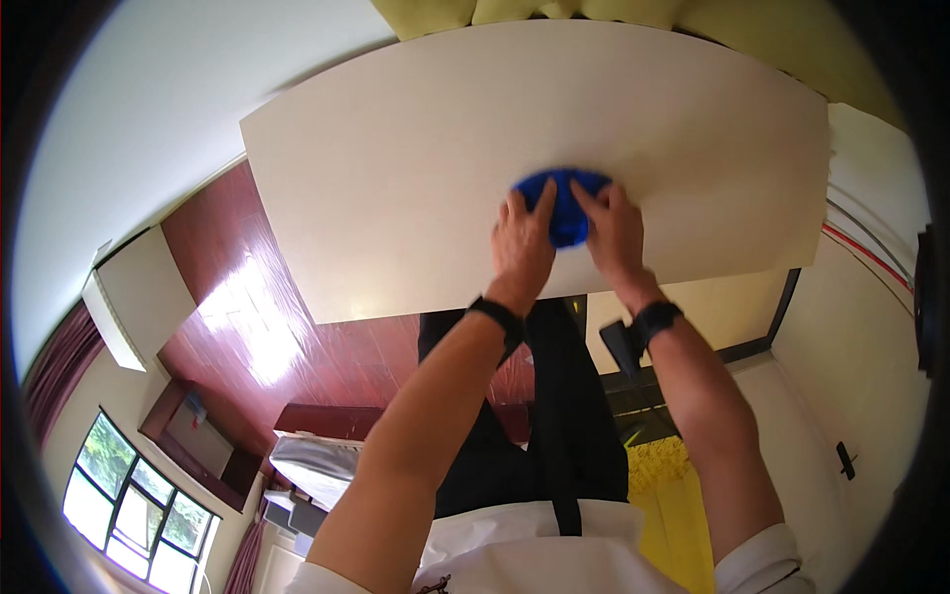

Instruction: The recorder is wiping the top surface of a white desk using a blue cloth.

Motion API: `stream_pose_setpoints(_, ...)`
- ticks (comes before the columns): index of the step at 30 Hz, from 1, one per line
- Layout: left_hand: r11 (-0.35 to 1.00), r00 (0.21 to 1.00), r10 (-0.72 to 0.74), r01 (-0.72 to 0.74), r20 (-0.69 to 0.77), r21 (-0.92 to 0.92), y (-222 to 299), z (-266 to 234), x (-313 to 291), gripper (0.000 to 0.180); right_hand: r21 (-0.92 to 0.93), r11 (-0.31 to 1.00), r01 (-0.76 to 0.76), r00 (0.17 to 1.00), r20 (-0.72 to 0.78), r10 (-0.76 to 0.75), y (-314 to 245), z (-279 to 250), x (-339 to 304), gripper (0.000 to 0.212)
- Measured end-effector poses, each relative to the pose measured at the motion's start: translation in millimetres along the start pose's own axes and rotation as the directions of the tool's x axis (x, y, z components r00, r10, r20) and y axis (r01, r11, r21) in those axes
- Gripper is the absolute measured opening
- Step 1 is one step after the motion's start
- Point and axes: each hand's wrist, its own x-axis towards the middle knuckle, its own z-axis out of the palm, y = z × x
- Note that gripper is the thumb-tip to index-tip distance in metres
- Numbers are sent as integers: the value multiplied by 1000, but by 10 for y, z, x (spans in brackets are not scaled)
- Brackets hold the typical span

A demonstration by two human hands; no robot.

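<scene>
A small piece of bright blue cloth [567, 220], bunched or folded with a rounded far edge, lies on the pale tabletop [416, 178]. From its left side my left hand [522, 241] grips it, the index finger stretched over the top and the other fingers bent. My right hand [616, 236] holds the opposite side in much the same way, its index finger pointing inward across the blue. The fingertips are slightly blurred, and the hands cover both side edges of the cloth.
Beyond the table's far edge is a yellow-green padded surface [614, 10]. A white cabinet [143, 292] stands to the left on the red-brown floor [218, 247]. Red and grey cables [871, 255] run along the right wall. A black band [500, 322] circles my left wrist.
</scene>
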Motion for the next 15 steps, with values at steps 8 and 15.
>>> stream_pose_setpoints(8, 997, 994, 76, -78, 75, 26, -126, -22, -222, 63, 39, 999, 20, 987, 158, -26, 93, 38, -453, 59)
stream_pose_setpoints(15, 998, 999, -40, 40, 13, 58, -332, -142, -357, 64, 136, 991, -19, 1000, 19, 16, -388, 210, -232, 52)
